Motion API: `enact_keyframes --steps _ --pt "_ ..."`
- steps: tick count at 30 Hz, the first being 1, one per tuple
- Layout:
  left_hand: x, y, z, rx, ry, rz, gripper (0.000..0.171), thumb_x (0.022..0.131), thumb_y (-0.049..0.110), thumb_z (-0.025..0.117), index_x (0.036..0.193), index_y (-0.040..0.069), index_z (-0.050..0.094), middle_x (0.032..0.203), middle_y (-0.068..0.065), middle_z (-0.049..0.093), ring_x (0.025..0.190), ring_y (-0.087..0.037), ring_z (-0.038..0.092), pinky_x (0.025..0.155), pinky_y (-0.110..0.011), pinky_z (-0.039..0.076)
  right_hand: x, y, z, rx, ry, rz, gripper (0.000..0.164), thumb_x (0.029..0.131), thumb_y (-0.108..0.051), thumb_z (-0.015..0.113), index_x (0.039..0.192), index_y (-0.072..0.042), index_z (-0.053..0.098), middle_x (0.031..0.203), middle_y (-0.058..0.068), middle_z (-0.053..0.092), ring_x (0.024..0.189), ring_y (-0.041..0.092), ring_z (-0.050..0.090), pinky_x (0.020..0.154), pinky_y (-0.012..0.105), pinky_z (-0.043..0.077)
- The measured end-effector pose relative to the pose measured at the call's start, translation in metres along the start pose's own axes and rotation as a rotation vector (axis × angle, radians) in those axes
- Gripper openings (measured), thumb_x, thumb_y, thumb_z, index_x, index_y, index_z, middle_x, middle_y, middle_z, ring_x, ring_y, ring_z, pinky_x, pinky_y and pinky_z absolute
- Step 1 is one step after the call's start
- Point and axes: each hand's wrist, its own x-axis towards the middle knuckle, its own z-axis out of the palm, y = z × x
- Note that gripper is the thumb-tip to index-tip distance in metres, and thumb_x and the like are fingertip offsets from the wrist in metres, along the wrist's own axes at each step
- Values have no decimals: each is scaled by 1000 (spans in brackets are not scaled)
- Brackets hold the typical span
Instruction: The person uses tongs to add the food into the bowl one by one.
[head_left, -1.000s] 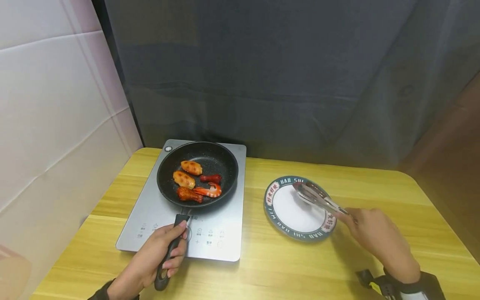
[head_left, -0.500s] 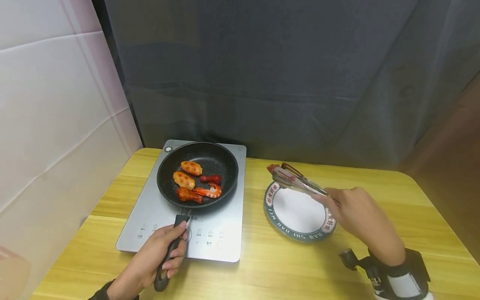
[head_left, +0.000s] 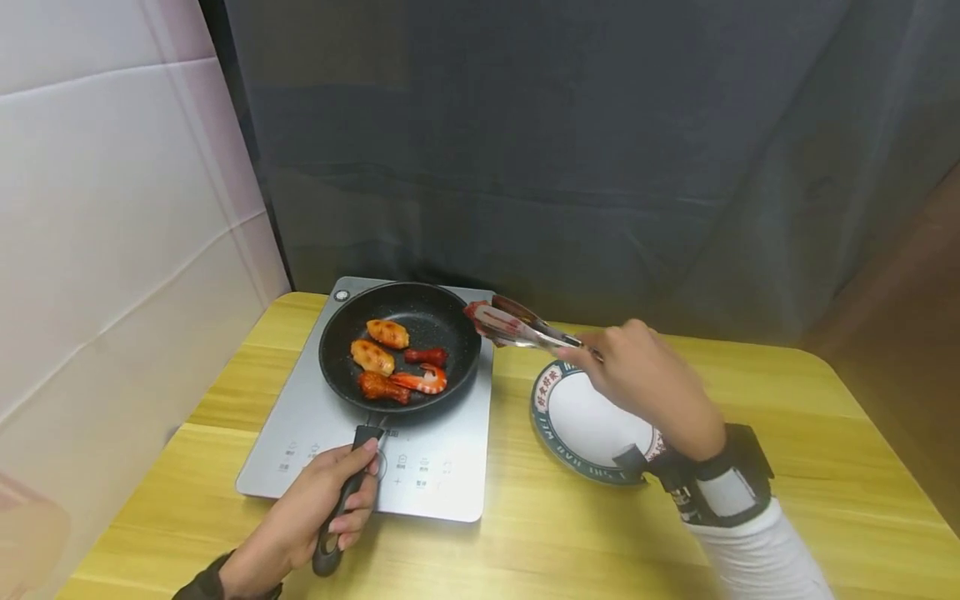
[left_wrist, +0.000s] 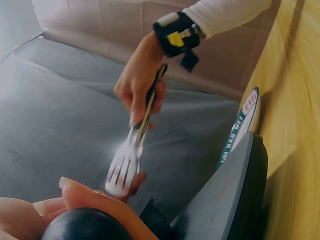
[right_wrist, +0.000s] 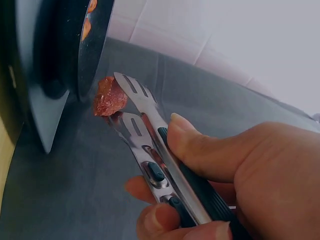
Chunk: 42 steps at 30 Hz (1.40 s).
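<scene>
My left hand (head_left: pixel 330 498) grips the black handle of a frying pan (head_left: pixel 447 318). Inside the pan lie two golden chicken wings (head_left: pixel 372 357), a brown drumstick (head_left: pixel 384 387), a smaller dark-red drumstick (head_left: pixel 425 357) and a shrimp (head_left: pixel 427 380). With my right hand (head_left: pixel 645 379) I hold metal tongs (head_left: pixel 517 327), thumb on one arm and fingers curled under the other. Between the slotted tips they pinch a reddish-brown piece of meat (right_wrist: pixel 110 97). In the head view that piece overlaps the pan's right rim.
Under the pan is a silver induction cooktop (head_left: pixel 427 502) on the wooden table (head_left: pixel 525 533). A white plate with a green patterned rim (head_left: pixel 550 433) stands to the right, partly covered by my right forearm. Dark cloth (head_left: pixel 540 167) hangs behind the table, with a pale wall (head_left: pixel 112 208) on the left.
My right hand has lifted the tongs with the meat from over the plate and carried them left to the pan's right rim. My left hand stays on the handle.
</scene>
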Motion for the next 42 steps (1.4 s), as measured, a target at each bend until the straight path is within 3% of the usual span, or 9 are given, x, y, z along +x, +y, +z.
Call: enact_keyframes --steps 5,14,22,31,37,42 --pt "0 0 -1 0 -3 1 35 103 37 41 96 3 37 60 5 36 38 -3 33 36 -19 36 27 -16 8 11 -70 28 34 93 -39 63 79 -9 68 54 -1 37 44 14 38 39 27 28" --pt "0 0 0 -9 -11 5 34 103 36 41 96 4 38 60 5 36 39 -3 34 36 -19 36 58 -34 31 -67 -80 -23 46 92 -44 62 59 -13 54 53 -2 34 43 16 40 36 27 28" --pt "0 -1 -2 -11 -8 -7 35 103 37 40 97 3 37 60 5 36 39 -3 34 36 -18 36 78 -45 45 -156 -66 -31 48 93 -43 60 57 -13 52 54 -1 37 43 19 47 34 28 33" --pt "0 -1 -1 -16 -14 -10 35 103 37 41 97 3 37 60 5 36 39 -3 34 36 -18 36 88 -50 52 -176 -104 -9 43 94 -42 59 65 -11 59 61 5 49 48 21 51 35 30 38" --pt "0 0 -1 -13 -13 -5 36 103 38 41 96 3 37 60 5 36 38 -3 34 36 -18 36 89 -49 55 -177 -104 10 42 94 -43 59 66 -11 60 62 6 51 49 22 51 36 31 39" --pt "0 0 -1 -10 -9 -7 35 103 37 40 97 3 37 60 5 36 39 -3 34 36 -18 36 90 -51 57 -189 -123 23 42 94 -46 57 76 -10 67 70 6 54 56 24 56 41 35 45"
